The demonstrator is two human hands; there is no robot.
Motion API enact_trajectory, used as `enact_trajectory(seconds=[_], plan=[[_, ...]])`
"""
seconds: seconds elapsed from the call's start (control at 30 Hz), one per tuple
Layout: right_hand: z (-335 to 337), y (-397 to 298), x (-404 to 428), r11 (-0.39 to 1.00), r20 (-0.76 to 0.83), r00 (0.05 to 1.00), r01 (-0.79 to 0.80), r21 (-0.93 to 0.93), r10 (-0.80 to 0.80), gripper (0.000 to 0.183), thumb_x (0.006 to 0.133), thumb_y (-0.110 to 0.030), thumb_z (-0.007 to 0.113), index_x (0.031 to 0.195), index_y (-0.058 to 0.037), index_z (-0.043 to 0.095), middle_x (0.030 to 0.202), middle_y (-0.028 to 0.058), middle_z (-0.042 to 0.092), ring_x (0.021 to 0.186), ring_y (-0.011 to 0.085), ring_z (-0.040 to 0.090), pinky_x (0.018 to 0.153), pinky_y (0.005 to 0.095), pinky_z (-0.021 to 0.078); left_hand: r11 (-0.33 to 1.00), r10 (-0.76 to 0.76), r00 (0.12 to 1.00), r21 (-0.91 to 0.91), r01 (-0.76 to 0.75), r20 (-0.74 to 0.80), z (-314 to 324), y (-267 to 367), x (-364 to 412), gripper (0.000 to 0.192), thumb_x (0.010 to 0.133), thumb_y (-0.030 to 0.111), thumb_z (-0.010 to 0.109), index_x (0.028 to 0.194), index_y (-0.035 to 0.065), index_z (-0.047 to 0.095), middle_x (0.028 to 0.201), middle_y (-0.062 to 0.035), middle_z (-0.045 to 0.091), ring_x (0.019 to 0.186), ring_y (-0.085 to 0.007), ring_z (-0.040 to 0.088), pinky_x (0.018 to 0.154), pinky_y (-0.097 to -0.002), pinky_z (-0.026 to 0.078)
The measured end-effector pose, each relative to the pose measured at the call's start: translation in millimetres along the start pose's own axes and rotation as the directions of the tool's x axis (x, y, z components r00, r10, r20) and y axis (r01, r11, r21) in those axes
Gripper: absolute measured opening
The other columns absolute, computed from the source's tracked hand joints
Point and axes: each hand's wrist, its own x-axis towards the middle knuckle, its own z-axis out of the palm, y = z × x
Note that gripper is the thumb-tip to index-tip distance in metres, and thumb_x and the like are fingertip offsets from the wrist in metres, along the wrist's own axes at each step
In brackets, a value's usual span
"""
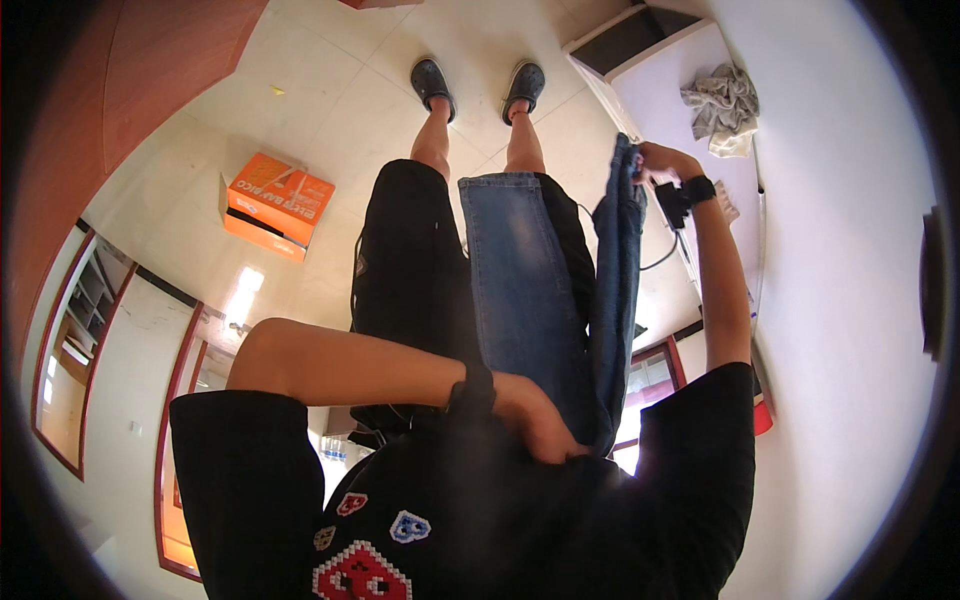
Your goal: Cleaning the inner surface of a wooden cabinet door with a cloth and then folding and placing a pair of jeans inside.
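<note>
A pair of blue denim jeans (517,270) is held up in front of my body. One faded leg hangs flat before my thighs, and the other is bunched upright along the right. My left hand (544,420) is bent in close to my chest, gripping the jeans near the top of the lower fold; its fingertips are partly hidden. Out to the right, my right hand (664,161) grasps the end of the bunched leg. Black straps circle both wrists, and a small black device (673,204) sits at the right one.
A white table (652,97) against the right wall carries a crumpled grey cloth (724,101). An orange cardboard box (281,199) lies on the tiled floor to the left. A reddish-brown surface (142,82) borders the upper left. A dark cable (664,259) hangs behind the jeans.
</note>
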Motion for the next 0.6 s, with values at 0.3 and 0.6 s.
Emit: enact_trajectory(seconds=[0.3,0.6], plan=[[21.5,-80.5,91.4,0.902,0.132,0.906,0.418,-0.113,-0.403,0.044,0.057,-0.01,0.069,0.099,0.002,0.057,0.094,0.0156,0.062,0.085,0.0252,0.056,0.079,0.0353,0.0426,0.998,-0.037,0.998,0.047,0.034,0.06,5.0,5.9,-12.6,0.046,0.09,0.019,0.037,0.132,0.0043,0.025,0.126,-0.0184,0.041,0.111,-0.0238,0.046,0.092,-0.0351,0.038],[79.6,-140.0,134.9,0.86,0.233,0.83,0.507,0.062,-0.506,0.046,0.057,-0.022,0.07,0.101,-0.0097,0.061,0.095,0.0103,0.062,0.09,0.0254,0.057,0.077,0.0355,0.0431,0.987,-0.131,0.99,-0.099,0.126,-0.053,8.9,10.1,-34.2,0.032,0.093,0.027,0.031,0.113,0.0071,0.044,0.104,-0.0092,0.053,0.088,-0.0159,0.054,0.082,-0.029,0.043]])
